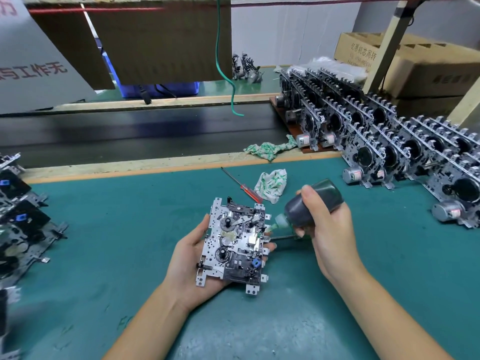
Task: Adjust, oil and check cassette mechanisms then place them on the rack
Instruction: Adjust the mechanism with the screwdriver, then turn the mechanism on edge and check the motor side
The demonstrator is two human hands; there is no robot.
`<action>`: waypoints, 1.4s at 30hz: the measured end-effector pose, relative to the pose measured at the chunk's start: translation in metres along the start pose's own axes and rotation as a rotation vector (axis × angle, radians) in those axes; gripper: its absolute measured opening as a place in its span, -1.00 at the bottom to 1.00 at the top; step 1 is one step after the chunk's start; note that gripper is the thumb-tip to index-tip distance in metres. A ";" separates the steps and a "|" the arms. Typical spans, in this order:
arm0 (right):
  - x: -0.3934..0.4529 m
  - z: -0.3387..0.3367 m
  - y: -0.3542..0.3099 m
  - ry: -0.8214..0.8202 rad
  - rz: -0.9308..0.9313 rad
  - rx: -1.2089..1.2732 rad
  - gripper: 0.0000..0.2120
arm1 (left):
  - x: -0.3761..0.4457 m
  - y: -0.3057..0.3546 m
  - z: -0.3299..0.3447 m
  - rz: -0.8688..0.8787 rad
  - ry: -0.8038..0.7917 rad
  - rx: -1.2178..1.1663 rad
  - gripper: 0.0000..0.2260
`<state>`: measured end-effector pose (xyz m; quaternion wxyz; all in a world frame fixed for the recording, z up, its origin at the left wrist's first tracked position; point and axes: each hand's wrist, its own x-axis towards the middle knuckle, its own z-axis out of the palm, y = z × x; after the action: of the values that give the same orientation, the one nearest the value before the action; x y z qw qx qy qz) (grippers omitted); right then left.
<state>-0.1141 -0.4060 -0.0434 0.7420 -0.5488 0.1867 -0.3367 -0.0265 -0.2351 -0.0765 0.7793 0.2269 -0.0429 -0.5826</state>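
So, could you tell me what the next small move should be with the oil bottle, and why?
Probably a light squeeze to put a drop on the mechanism. The right hand holds the bottle tilted, its nozzle at the mechanism's right edge, while the left hand cradles it face up. Whether oil is already out cannot be told.

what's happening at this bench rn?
A person holds a cassette mechanism flat in the left hand. The right hand grips a dark oil bottle, tipped with its nozzle at the mechanism's right edge. A red-handled screwdriver lies on the green mat; rows of mechanisms stand at right.
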 end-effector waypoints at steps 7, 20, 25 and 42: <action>0.016 -0.015 -0.009 0.119 -0.097 0.011 -0.55 | 0.002 -0.001 -0.002 0.053 0.099 0.064 -0.45; 0.028 -0.026 0.018 -0.095 -0.069 -0.482 -0.53 | -0.001 0.005 -0.002 0.069 0.054 0.158 -0.14; 0.020 -0.020 0.007 0.049 -0.352 -0.609 -0.50 | -0.009 0.020 0.001 0.006 0.045 0.321 -0.20; -0.004 -0.017 0.006 -0.833 -0.267 -1.304 -0.52 | -0.015 0.041 -0.004 -0.186 0.315 0.639 -0.34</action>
<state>-0.1265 -0.4144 -0.0547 0.2322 -0.9725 -0.0145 -0.0121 0.0071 -0.2112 -0.0604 0.6099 0.5486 -0.0813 -0.5661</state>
